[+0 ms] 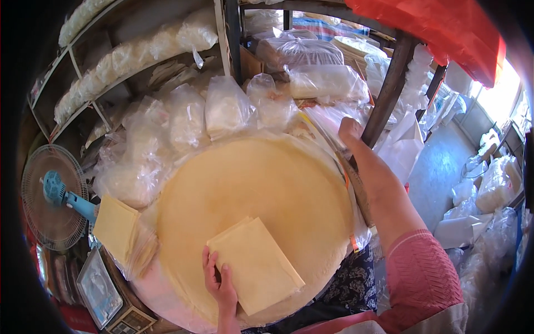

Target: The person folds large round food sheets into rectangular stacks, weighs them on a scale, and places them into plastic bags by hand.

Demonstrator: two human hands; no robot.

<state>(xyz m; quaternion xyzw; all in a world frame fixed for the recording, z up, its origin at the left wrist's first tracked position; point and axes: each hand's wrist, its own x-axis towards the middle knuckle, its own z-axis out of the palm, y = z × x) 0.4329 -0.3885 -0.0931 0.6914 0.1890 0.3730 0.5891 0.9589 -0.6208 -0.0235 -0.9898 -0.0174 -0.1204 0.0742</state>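
A stack of thin, pale yellow square sheets (256,267) lies askew near the front of a round, tan-covered table (250,178). Against the stack's left edge rests my left hand (218,278), its fingers apart and the thumb touching the sheets. My right arm stretches forward past the table's right side. At its end, my right hand (349,131) is closed beside a pile of clear plastic bags (334,118), close to a dark post. Its fingertips are hidden, so what it grips cannot be made out. Another sheet stack (118,227), partly in clear plastic, sits at the table's left edge.
Several filled clear bags (229,108) line the table's far rim. A blue fan (54,192) and a wooden box with a tray (100,289) stand on the left. A dark post (391,89) rises at the right, under red plastic (445,28). Bagged goods (495,183) lie beyond.
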